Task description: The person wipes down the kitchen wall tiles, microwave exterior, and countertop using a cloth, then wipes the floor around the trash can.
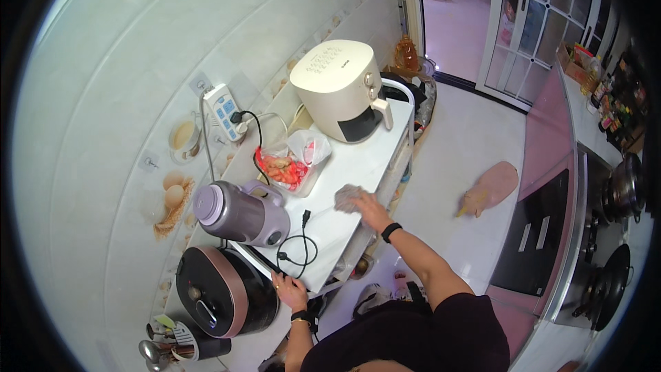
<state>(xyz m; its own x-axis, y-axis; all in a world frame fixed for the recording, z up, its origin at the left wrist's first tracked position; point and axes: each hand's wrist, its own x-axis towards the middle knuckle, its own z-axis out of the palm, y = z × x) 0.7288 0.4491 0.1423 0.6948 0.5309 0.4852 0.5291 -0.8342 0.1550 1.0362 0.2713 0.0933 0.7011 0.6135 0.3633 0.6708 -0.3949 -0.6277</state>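
My right hand (pixel 369 209) presses a crumpled grey-brown cloth (pixel 347 198) onto the white top of a shelf cart (pixel 330 222), close to its right edge. My left hand (pixel 290 290) rests on the cart's near corner and holds no loose thing that I can see. Between the hands lies a coiled black power cord (pixel 304 240) with plugs at its ends. A purple blender-type appliance (pixel 240 214) stands left of the cord. Behind the cloth is a clear plastic box (pixel 304 186) holding ginger and red packets. A cream air fryer (pixel 335 88) occupies the far end.
A black and rose-gold cooker (pixel 222 292) sits beside my left hand, with a utensil holder (pixel 199 343) nearer me. On the wall, a power strip (pixel 224 113) has plugged cords. A pink animal-shaped mat (pixel 490 188) lies on the floor. Pots (pixel 622 188) stand on the right counter.
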